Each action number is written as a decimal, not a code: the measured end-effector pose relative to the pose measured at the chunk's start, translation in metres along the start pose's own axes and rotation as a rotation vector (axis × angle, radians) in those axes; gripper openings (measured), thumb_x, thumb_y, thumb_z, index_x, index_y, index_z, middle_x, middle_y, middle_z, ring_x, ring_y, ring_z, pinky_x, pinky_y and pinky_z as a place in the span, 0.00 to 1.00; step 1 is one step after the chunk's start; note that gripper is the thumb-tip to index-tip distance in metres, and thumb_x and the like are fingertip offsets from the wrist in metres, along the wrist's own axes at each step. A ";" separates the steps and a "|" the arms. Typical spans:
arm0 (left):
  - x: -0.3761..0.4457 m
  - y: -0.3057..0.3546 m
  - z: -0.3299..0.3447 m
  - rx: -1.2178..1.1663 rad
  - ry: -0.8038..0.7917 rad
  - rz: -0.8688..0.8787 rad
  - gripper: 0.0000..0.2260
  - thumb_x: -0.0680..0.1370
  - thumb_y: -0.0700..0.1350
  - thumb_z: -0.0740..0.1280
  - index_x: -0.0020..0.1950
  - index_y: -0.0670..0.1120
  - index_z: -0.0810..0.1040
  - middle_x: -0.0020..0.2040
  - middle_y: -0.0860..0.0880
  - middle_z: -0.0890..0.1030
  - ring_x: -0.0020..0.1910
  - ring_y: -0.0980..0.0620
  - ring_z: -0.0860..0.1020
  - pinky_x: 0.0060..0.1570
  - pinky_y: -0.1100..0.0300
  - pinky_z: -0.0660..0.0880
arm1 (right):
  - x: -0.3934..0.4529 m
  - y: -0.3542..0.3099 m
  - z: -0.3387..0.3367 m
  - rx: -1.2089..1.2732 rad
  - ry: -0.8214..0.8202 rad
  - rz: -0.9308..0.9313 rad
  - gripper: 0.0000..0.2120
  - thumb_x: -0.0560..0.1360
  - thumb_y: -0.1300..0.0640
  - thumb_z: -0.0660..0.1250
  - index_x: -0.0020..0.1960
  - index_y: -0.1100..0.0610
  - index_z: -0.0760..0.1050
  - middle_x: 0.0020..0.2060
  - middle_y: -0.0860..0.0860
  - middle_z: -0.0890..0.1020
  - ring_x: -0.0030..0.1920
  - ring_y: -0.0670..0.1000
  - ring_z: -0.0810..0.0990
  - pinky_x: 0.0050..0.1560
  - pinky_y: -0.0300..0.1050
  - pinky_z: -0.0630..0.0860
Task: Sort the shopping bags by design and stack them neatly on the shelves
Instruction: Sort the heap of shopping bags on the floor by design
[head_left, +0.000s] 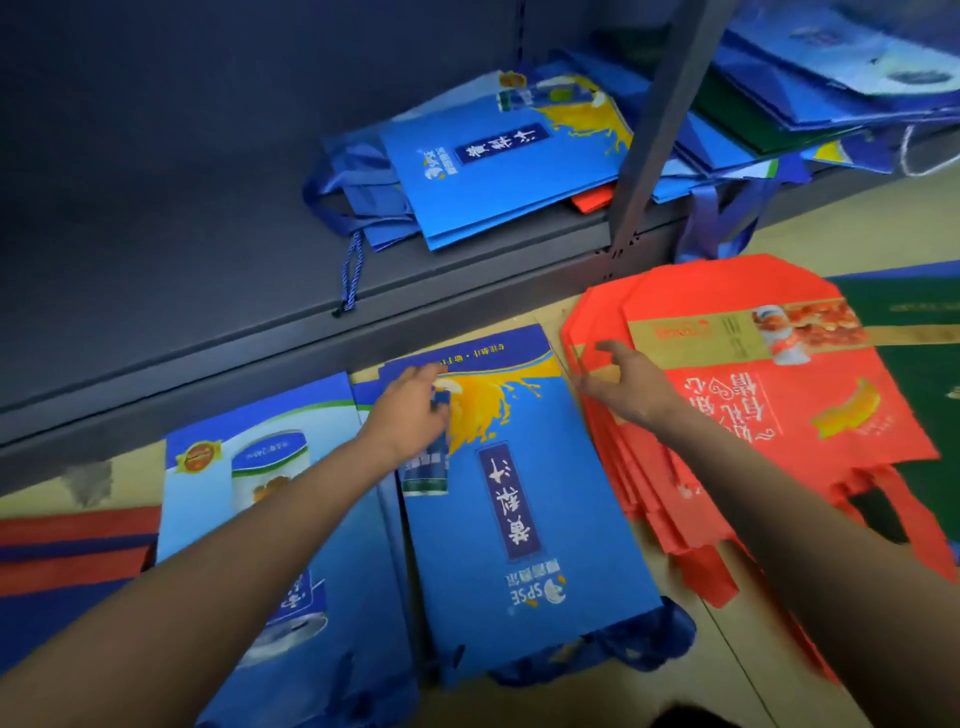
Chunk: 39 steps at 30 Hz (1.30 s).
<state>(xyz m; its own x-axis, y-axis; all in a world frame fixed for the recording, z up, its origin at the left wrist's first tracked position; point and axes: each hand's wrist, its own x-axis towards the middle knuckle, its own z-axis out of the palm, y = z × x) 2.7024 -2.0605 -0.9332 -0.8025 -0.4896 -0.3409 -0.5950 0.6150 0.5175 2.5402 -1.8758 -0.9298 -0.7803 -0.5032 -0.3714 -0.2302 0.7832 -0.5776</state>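
A blue bag with an orange splash (524, 519) lies on top of a blue stack on the floor. My left hand (410, 410) rests palm down on its upper left corner, fingers reaching toward the top edge. To the left lies a light-blue bag with a can picture (244, 467), partly under my left forearm. On the right is a fanned stack of red bags (779, 415). My right hand (623, 384) grips the stack's upper left corner with curled fingers and thumb. More splash-design blue bags (493, 171) lie on the dark shelf (208, 249).
A grey shelf post (649, 130) stands right of the shelved bags. Behind it a mixed blue and green pile (831, 93) sits on the neighbouring shelf. A dark green bag (919, 374) lies on the floor at the far right, a red-and-blue one (67, 545) at the far left.
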 end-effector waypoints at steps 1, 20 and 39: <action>0.005 -0.002 -0.009 -0.023 0.058 -0.011 0.23 0.77 0.38 0.63 0.72 0.43 0.66 0.67 0.40 0.70 0.66 0.42 0.69 0.65 0.52 0.66 | 0.003 -0.015 0.002 0.109 0.034 -0.018 0.28 0.74 0.54 0.69 0.71 0.60 0.65 0.63 0.63 0.73 0.63 0.59 0.72 0.60 0.48 0.68; -0.007 -0.072 -0.064 -0.248 0.539 -0.105 0.21 0.76 0.35 0.60 0.70 0.42 0.69 0.68 0.42 0.67 0.66 0.45 0.64 0.60 0.63 0.59 | 0.095 -0.212 0.029 1.295 0.283 0.215 0.23 0.75 0.68 0.65 0.66 0.54 0.65 0.53 0.55 0.75 0.40 0.50 0.73 0.44 0.40 0.70; -0.022 -0.044 -0.002 -0.574 0.064 -0.396 0.17 0.80 0.42 0.58 0.68 0.41 0.65 0.64 0.41 0.74 0.62 0.41 0.73 0.56 0.57 0.68 | -0.036 -0.055 0.032 0.623 -0.017 0.138 0.35 0.73 0.77 0.61 0.74 0.54 0.58 0.44 0.54 0.79 0.26 0.39 0.78 0.26 0.33 0.74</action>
<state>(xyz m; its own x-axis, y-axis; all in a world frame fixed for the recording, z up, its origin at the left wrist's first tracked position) 2.7462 -2.0784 -0.9470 -0.5154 -0.6559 -0.5515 -0.7108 -0.0323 0.7027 2.5995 -1.9127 -0.9075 -0.7678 -0.4228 -0.4813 0.2571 0.4848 -0.8360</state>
